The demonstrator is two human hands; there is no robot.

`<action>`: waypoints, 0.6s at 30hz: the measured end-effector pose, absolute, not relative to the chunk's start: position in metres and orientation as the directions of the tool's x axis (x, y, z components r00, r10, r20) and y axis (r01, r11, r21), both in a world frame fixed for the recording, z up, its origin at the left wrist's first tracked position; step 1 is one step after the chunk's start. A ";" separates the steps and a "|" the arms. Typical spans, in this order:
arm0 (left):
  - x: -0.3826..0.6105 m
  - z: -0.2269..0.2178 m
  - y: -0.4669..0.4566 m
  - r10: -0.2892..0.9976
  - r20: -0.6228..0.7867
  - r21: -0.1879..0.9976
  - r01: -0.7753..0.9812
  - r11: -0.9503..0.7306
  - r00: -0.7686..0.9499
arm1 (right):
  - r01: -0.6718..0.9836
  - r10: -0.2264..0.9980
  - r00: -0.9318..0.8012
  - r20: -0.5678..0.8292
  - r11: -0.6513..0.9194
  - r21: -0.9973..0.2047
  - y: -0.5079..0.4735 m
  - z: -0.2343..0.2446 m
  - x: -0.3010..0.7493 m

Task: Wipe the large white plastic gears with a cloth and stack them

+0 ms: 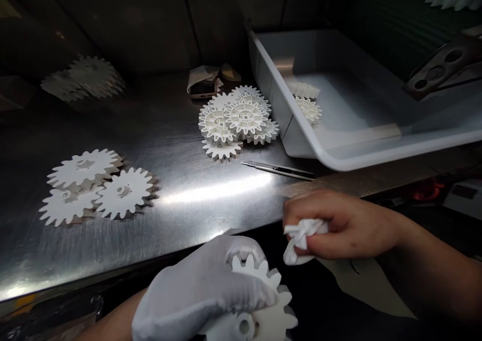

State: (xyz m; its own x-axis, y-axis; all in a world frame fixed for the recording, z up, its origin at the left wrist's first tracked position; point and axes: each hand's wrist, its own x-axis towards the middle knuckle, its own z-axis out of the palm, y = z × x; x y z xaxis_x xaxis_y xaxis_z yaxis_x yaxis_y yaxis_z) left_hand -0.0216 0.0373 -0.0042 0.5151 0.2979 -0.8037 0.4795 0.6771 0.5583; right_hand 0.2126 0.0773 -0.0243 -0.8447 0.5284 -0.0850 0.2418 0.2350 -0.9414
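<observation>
Gloved L hand [203, 286] grips gear [273, 313] off counter's [169, 225] front edge. R hand [342, 225], clenched on wht cloth [303, 233], just R of gear, apart.

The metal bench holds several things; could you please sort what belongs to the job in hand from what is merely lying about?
Probably the job:
gear in the left hand
crumpled white material in the right hand
gear pile
loose gears
plastic bin with gears

Probably lying about:
slim knife, untouched
cloth-like item

Bright glare streak across the metal worktop [169, 155], back wall [139, 24] dim.
</observation>
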 end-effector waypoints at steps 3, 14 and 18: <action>-0.022 0.003 0.039 0.281 -0.802 0.546 0.455 0.703 0.528 | 0.180 0.675 -0.734 -0.073 0.090 -0.980 0.066 -0.031 0.218; -0.023 -0.008 0.028 0.410 -0.802 0.584 0.430 0.688 0.434 | -0.001 0.798 -0.601 0.047 0.059 -0.998 0.013 -0.072 0.192; -0.023 -0.005 0.028 0.418 -0.789 0.601 0.426 0.676 0.451 | 0.087 0.825 -0.564 -0.030 0.023 -0.996 0.014 -0.076 0.201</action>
State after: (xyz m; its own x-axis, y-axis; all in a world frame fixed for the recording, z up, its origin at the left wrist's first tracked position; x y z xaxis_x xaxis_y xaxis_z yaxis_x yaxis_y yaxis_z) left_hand -0.0225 0.0279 -0.0049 0.4511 0.4177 -0.7887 0.4258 0.6760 0.6015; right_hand 0.2013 0.0139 -0.0755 -0.5641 0.8252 -0.0298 0.0870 0.0235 -0.9959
